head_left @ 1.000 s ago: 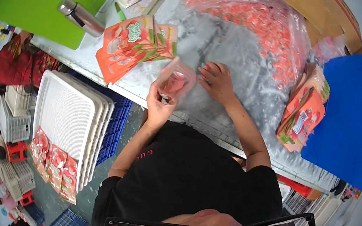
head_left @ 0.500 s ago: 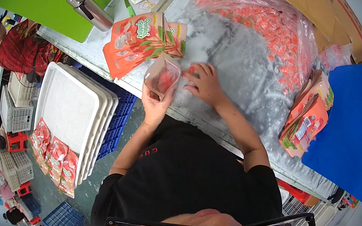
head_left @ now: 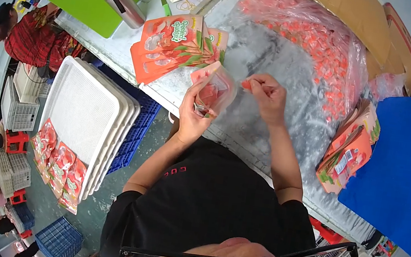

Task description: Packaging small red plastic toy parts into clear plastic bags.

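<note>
My left hand (head_left: 193,119) is wrapped round an open pouch (head_left: 225,97), tilted with its mouth toward my right hand; red pieces show inside. My right hand (head_left: 268,98) pinches a small red wrapped piece (head_left: 246,84) just right of the pouch mouth. A fanned stack of red-orange pouches (head_left: 170,43) lies on the table left of and beyond my hands. Further back and to the right, many small red wrapped pieces (head_left: 330,75) spill out of a large clear plastic bag (head_left: 358,50).
A steel thermos (head_left: 121,1) stands at the far left of the table (head_left: 284,60). More pouches (head_left: 348,152) lean by a blue panel (head_left: 396,167) at right. Stacked white trays (head_left: 81,104) hold filled pouches (head_left: 59,165) at left. A co-worker in red (head_left: 40,42) sits beyond them.
My right hand has gone from spread fingers over the table to a raised pinch on a red piece beside the pouch. The pouch has shifted right and tilted. The whole view has shifted slightly.
</note>
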Demonstrator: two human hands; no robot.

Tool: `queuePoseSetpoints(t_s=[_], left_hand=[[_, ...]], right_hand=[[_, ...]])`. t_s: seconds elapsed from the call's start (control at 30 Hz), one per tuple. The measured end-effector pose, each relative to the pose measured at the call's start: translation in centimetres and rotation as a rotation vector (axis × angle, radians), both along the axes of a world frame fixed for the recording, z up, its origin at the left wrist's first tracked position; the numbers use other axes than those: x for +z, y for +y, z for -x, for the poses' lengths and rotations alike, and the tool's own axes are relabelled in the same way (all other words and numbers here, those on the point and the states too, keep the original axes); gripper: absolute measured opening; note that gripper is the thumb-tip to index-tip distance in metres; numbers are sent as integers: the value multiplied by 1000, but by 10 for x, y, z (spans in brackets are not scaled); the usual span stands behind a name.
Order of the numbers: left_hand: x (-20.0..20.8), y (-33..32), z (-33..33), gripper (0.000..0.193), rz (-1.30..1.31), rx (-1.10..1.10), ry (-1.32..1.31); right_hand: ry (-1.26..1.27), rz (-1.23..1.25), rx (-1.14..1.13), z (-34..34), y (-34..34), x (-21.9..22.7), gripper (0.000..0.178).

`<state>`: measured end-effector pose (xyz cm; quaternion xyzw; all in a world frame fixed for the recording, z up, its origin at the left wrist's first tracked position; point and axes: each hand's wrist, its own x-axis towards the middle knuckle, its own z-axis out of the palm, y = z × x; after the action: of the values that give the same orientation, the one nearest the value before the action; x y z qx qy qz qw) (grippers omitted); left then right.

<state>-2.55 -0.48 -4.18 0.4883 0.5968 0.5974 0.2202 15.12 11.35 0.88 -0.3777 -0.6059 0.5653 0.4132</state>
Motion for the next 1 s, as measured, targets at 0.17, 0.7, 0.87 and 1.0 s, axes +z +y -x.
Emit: queuePoseSetpoints(t_s=[0.17, 0.7, 0.87, 1.0], left_hand=[[14, 5, -8, 77, -29, -63, 209], [14, 10, -11, 68, -67, 73, 170], [-2, 11, -9, 75, -150, 124, 115], [-8, 6, -2, 84, -82, -23, 124]], right_hand=[[-401, -699, 292, 8, -5, 84, 15], [199, -119, 201, 51, -29, 63, 34], [-483, -877, 159, 55, -45, 82, 36], [-758, -890, 371, 59, -35, 56, 38]])
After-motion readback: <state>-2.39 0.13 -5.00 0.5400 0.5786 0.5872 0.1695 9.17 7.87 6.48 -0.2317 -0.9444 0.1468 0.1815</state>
